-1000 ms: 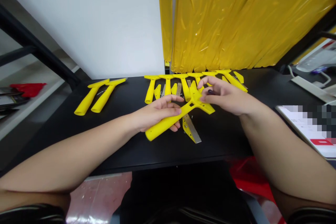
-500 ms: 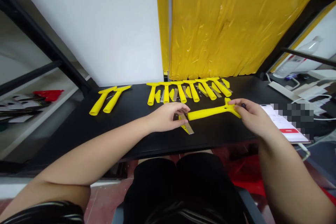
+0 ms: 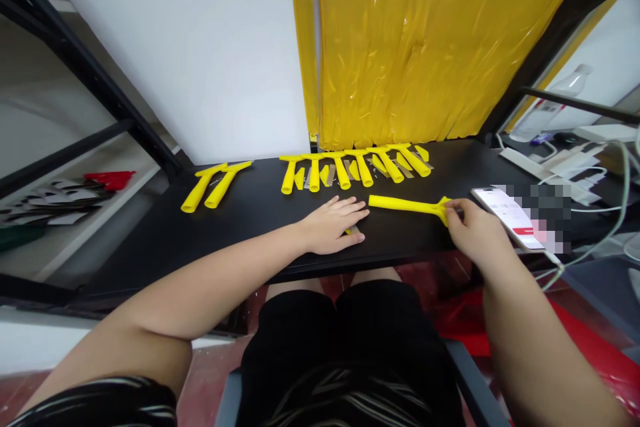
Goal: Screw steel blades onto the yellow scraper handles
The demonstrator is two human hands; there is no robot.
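My right hand (image 3: 474, 227) pinches the head end of a yellow scraper handle (image 3: 406, 205), whose hollow grip points left over the black table. Palm down on the tabletop, my left hand (image 3: 334, 225) has its fingers stretched out and spread. It covers most of a metal blade with a yellow plate (image 3: 353, 230); only a bit shows between thumb and forefinger. Beyond the hands stands a row of several yellow scraper handles (image 3: 344, 173), with small yellow plates (image 3: 299, 178) and blades (image 3: 331, 175) among them.
Two more scraper handles (image 3: 220, 188) lie at the left on the black table (image 3: 165, 240). A lit phone (image 3: 505, 213) with a cable is at the right, near a power strip (image 3: 545, 170) and a plastic bottle (image 3: 555, 100). Yellow wrapped sheeting (image 3: 410, 47) rises behind.
My left hand has flattened from a loose curl and now lies over the blade and yellow plate. The handle in my right hand has turned, its grip end moving away from me and slightly right.
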